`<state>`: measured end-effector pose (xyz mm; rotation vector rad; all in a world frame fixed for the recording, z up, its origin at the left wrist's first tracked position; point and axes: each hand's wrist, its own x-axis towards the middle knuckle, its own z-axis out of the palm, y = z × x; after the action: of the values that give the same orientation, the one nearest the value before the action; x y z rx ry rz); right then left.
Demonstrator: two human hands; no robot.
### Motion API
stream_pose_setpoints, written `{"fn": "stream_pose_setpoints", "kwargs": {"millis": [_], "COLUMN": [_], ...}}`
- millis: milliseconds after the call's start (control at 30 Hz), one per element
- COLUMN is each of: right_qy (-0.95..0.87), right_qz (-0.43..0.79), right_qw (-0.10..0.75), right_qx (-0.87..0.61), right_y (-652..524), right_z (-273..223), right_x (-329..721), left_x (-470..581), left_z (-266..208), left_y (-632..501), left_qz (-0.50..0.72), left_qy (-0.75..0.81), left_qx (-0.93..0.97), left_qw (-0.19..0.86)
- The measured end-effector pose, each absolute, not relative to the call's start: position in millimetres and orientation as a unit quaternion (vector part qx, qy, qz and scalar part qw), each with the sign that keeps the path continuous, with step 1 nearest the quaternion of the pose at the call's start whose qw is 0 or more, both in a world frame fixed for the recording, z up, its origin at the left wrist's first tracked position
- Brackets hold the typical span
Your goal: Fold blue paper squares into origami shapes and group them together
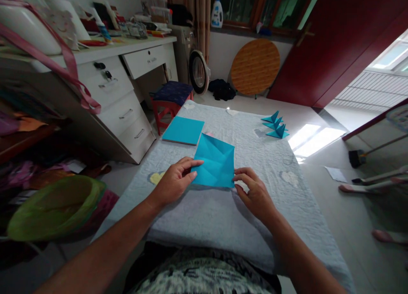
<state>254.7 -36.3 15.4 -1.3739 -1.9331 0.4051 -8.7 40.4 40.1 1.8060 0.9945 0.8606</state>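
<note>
A square sheet of blue origami paper (214, 161), marked with crossing creases, is spread out between my hands above the cloth-covered table. My left hand (179, 177) pinches its left edge between thumb and fingers. At the lower right corner is my right hand (251, 191), thumb and fingertips touching the paper's edge. Behind the sheet to the left lies a flat stack of blue paper (184, 130). Several folded blue paper pieces (276, 126) with pointed tips stand in a row at the table's far right.
A pale patterned cloth (242, 226) covers the table. To the left are a white desk (110, 102), a red stool (164, 111) and a green-lined basket (57, 206). Beyond the table, a round wooden board (255, 67) leans on the wall beside a red door (321, 43).
</note>
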Motion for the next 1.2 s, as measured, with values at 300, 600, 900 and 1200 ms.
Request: {"fn": "stream_pose_setpoints", "kwargs": {"millis": [300,600,900,1200], "right_qy": [-0.723,-0.714,-0.756,-0.811], "right_qz": [0.175,-0.003,-0.084,0.015], "right_qw": [0.390,0.394,0.332,0.321], "right_qx": [-0.543,-0.579,-0.558,-0.488], "right_y": [-37.6,-40.3,-45.0,-39.3], "right_z": [8.4,6.6,13.1,6.8], "right_x": [247.6,250.5,246.9,241.7], "left_x": [-7.1,-4.3,7.6,39.2], "left_z": [40.8,47.2,61.8,56.2], "left_y": [31.1,40.1,88.7,103.3], "left_qz": [0.369,0.328,0.214,0.316], "left_qy": [0.387,0.412,0.357,0.335], "left_qx": [0.709,0.634,0.713,0.717], "left_qw": [0.460,0.567,0.564,0.524]}}
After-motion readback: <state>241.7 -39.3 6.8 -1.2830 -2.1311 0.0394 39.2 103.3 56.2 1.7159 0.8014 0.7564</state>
